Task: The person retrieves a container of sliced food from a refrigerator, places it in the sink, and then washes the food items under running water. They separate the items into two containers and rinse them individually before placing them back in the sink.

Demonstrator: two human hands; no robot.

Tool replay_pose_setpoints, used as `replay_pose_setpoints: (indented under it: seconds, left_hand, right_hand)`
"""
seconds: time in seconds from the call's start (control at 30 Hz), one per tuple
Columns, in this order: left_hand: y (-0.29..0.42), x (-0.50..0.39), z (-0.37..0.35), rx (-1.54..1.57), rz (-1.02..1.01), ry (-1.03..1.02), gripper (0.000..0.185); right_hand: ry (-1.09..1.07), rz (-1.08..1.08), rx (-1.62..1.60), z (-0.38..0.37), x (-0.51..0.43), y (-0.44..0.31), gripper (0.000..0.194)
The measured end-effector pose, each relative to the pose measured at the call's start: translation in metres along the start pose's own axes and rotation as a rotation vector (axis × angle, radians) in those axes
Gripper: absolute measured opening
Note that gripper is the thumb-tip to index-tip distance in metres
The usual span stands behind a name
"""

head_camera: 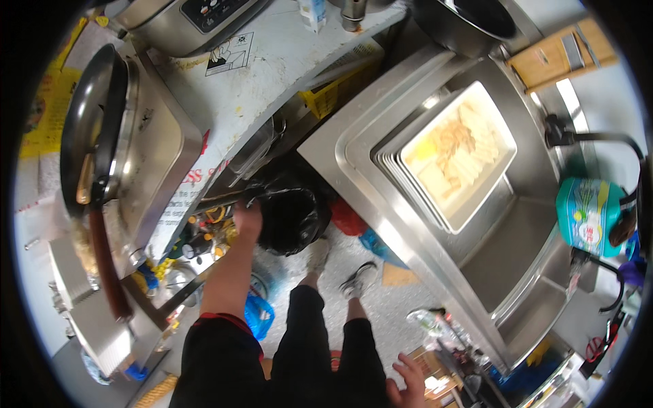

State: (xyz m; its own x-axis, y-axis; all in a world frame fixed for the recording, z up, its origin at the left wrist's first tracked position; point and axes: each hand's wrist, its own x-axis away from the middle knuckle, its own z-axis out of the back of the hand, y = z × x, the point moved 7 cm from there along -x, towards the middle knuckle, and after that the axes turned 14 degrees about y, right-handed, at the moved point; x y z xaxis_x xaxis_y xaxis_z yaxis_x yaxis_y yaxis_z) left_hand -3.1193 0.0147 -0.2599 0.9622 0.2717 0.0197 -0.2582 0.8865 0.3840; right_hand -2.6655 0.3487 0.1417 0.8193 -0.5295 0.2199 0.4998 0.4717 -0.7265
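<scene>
My left hand (248, 217) reaches down to the near-left rim of a bin lined with a black plastic bag (293, 224). Its fingers are blurred and partly hidden, so I cannot tell whether they grip the bag. Low in the picture, my right hand (407, 383) hangs with its fingers apart and nothing in it. To the right of the bin, a white rectangular tray (426, 196) tops a stack of similar trays (395, 166) in a stainless steel sink (490, 265). Pale food pieces (456, 148), some yellowish, lie in that top tray.
A worktop (224, 117) on the left carries a frying pan (94, 127) with its handle jutting out. Beyond the sink are a black pot (467, 25), a wooden board (563, 53) and a teal detergent bottle (586, 217). Bags, including a blue one (258, 316), lie about the floor.
</scene>
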Motion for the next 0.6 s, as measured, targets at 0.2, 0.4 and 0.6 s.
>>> replay_pose_setpoints:
  seconds: [0.2,0.4,0.6]
  left_hand:
    - [-0.021,-0.126,-0.081,0.255,0.417,0.158,0.056]
    - [-0.031,-0.176,-0.104,-0.444,-0.107,-0.083,0.053]
    - [-0.068,-0.173,-0.132,0.819,0.996,-0.134,0.033]
  right_hand:
    - [0.006,-0.276,0.03,-0.021,0.025,0.059,0.048]
    - [0.009,-0.311,0.077,-0.035,0.027,0.084,0.046]
    - [-0.003,-0.368,0.057,-0.042,0.021,0.084,0.046]
